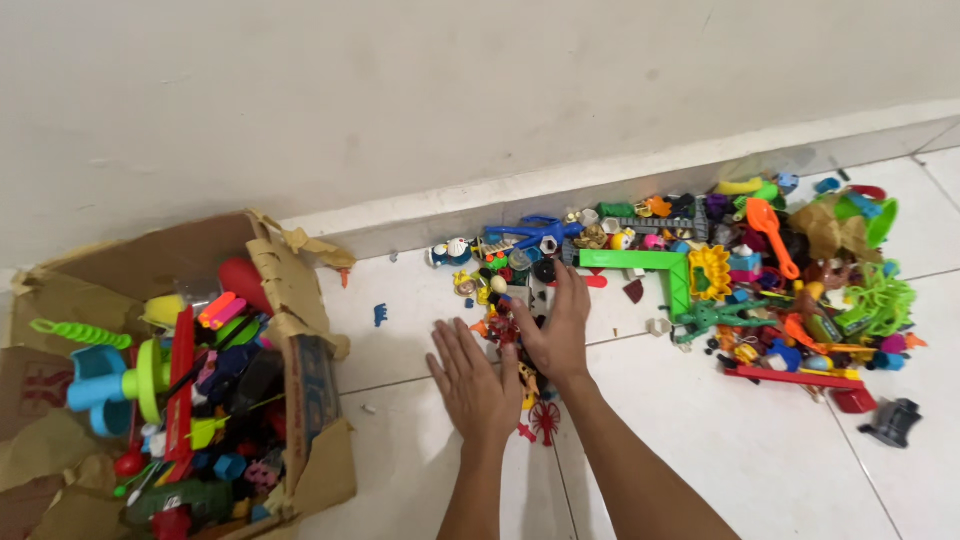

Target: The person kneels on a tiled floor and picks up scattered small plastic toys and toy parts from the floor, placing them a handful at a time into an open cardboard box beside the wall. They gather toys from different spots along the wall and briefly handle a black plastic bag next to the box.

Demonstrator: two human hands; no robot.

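My left hand (474, 383) lies flat on the white tile floor (760, 460), palm down with fingers together, beside a few small toys. My right hand (557, 325) rests palm down on the left end of a pile of small plastic toys (740, 270), fingers spread over small pieces. A small red spider-like toy (545, 420) lies between my forearms. Neither hand grips anything. To the left stands a torn cardboard box (300, 400) full of colourful toys.
The toy pile runs along the base of the white wall (450, 110), with a green angled piece (650, 265), an orange scoop (770, 235) and a green dinosaur (715, 318). A dark grey toy (892, 422) lies apart at the right. A small blue piece (380, 314) sits alone.
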